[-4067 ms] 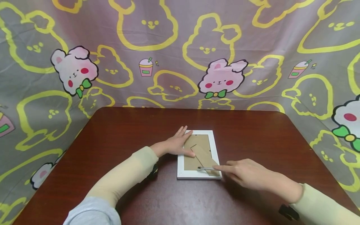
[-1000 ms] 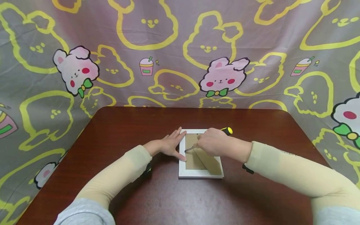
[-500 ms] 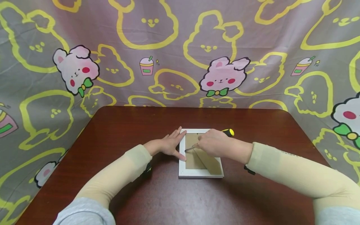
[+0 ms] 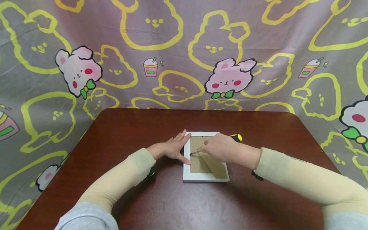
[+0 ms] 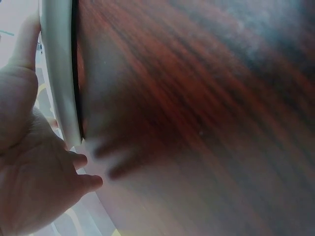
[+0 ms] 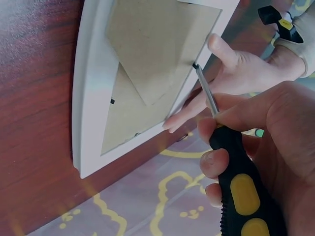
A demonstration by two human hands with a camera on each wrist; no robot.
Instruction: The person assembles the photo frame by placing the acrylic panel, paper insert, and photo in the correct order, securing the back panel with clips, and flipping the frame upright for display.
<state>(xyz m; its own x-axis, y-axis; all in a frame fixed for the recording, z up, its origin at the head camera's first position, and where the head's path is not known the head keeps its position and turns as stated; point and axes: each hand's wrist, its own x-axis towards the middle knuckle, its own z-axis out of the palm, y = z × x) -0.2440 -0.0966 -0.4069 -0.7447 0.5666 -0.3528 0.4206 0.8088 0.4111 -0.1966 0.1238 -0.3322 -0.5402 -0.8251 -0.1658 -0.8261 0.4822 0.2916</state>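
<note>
A white picture frame [image 4: 198, 176] lies face down on the table, its brown backing board [image 4: 196, 166] and slanted stand leg [image 4: 219, 171] uppermost. My left hand [image 4: 173, 150] rests on the frame's left border, fingers spread, thumb lower down near the backing's edge. My right hand [image 4: 220, 147] grips a screwdriver [image 6: 246, 189] with a black and yellow handle. In the right wrist view the screwdriver's tip meets a small dark tab [image 6: 195, 65] at the backing's edge, close to the left thumb. Another dark tab [image 6: 112, 101] shows on the opposite edge.
The brown wooden table [image 4: 138, 127] extends around the frame on all sides. A patterned cloth [image 4: 178, 41] hangs behind the table and along both sides. A dark wrist device [image 6: 281, 24] sits on the left sleeve.
Since the oldest frame, the screwdriver's tip has gone from the backing's bottom edge to its left edge, and my left hand has shifted slightly left. Lately the right hand has edged slightly right.
</note>
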